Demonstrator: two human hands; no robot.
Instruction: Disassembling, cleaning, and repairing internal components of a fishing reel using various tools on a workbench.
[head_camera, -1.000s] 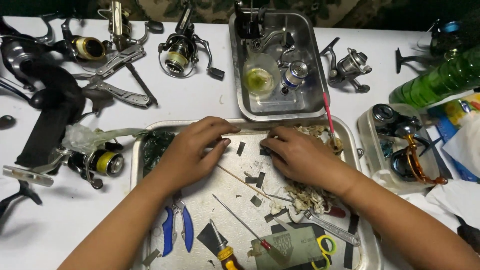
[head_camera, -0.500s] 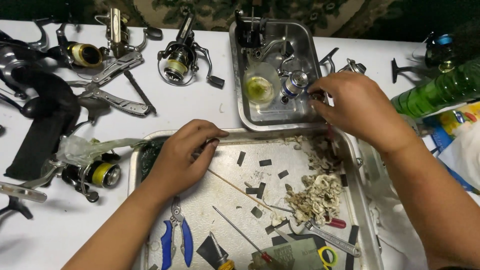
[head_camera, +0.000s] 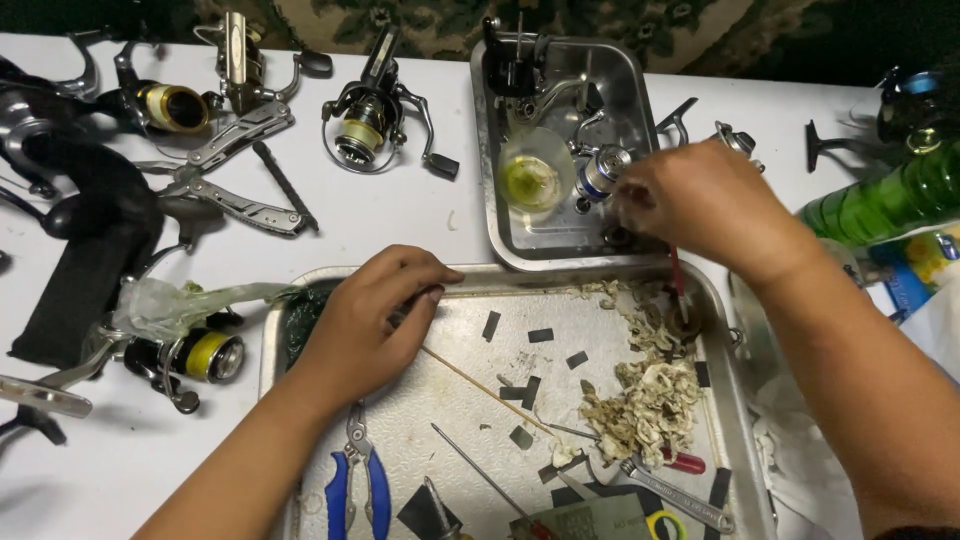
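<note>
Right hand (head_camera: 705, 205) lower over small tray (head_camera: 485, 150)

Both forearms are bare from the lower edge of the view up to the wrists; no cuff, watch or bracelet shows on either one. The left hand (head_camera: 365, 325) is bare too, without a glove or a ring, its fingers (head_camera: 425, 290) short and rounded, with short, plain nails. The right hand (head_camera: 705, 205) is likewise ungloved and without rings on the parts that show. At the lower right corner of the view a sliver of dark cloth, perhaps a sleeve edge, shows on the right arm, too little to tell more.
</note>
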